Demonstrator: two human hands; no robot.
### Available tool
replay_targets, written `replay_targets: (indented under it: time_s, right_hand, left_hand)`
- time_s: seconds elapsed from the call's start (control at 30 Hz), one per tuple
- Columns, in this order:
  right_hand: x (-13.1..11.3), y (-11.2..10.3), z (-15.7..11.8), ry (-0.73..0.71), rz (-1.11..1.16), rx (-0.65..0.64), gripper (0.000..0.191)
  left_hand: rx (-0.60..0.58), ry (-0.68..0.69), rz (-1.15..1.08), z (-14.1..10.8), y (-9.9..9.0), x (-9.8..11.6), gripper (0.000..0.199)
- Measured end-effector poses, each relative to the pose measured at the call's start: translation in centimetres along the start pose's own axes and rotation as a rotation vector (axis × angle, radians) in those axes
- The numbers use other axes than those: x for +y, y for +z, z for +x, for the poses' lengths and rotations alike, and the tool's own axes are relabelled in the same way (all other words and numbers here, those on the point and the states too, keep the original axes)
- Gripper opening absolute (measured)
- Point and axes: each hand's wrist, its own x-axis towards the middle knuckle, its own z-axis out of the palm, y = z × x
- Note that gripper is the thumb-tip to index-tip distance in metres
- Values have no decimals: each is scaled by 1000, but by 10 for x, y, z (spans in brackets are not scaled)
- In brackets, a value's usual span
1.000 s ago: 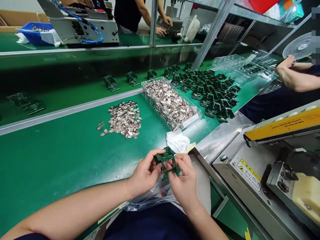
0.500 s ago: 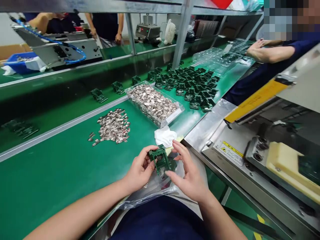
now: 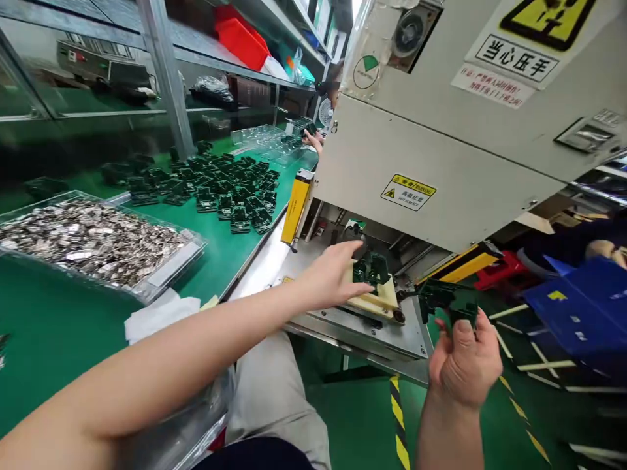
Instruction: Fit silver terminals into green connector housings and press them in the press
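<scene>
My left hand [image 3: 337, 271] reaches into the opening of a grey press machine [image 3: 382, 156]. Its thumb and fingers are spread beside a dark green plastic part [image 3: 376, 269] seated in a cream-coloured fixture [image 3: 375, 303]; whether they touch it I cannot tell. Off to the right, in front of the machine, my right hand [image 3: 465, 356] grips another dark green plastic part [image 3: 443, 297] between thumb and fingers. Part of that piece is hidden by the hand.
A clear tray [image 3: 189, 258] of small metal pieces and a pile of green parts [image 3: 235, 186] lie on the green table. Yellow guard bars [image 3: 296, 207] flank the press opening. A co-worker's hand [image 3: 313, 140] shows behind. Blue bins [image 3: 582, 307] stand at right.
My view has swung right toward the press. My hands have left the spot over my lap: the left is now at the fixture, the right beside the machine holding a green part.
</scene>
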Motion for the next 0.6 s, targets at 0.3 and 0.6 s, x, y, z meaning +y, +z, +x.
replay_targets:
  time_s: [0.3, 0.6]
  right_hand:
    - [9, 38, 48, -124, -360, -599, 62]
    - [17, 53, 47, -144, -641, -850, 69]
  left_hand:
    - [105, -125, -345, -5, -24, -10, 60]
    - [37, -400, -218, -143, -77, -70, 55]
